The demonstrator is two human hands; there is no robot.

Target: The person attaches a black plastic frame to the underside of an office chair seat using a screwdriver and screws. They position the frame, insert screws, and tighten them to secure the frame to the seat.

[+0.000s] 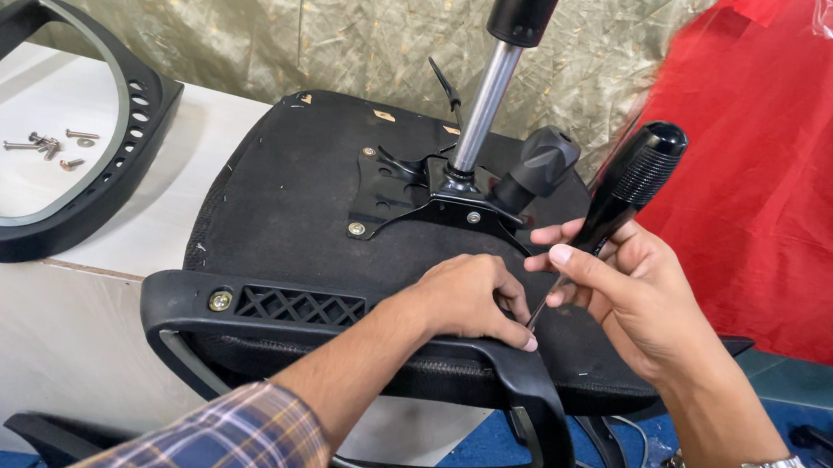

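An upturned black office chair seat [289, 203] lies on a white table, its metal mechanism plate [410, 198] and chrome gas cylinder [486, 105] pointing up. A black armrest [259, 316] is bolted along the near edge. My left hand [471, 299] presses on the armrest bracket with fingertips pinched at the screwdriver tip. My right hand [622, 292] grips a black-handled screwdriver [626, 187], its shaft slanting down toward the left fingertips. The screw under the tip is hidden.
A second loose black armrest [89, 185] rests on the white table [26, 330] at left, with several loose screws [48, 145] inside its loop. Red fabric [793, 177] hangs at right. A patterned beige cloth covers the wall behind. Blue floor shows below.
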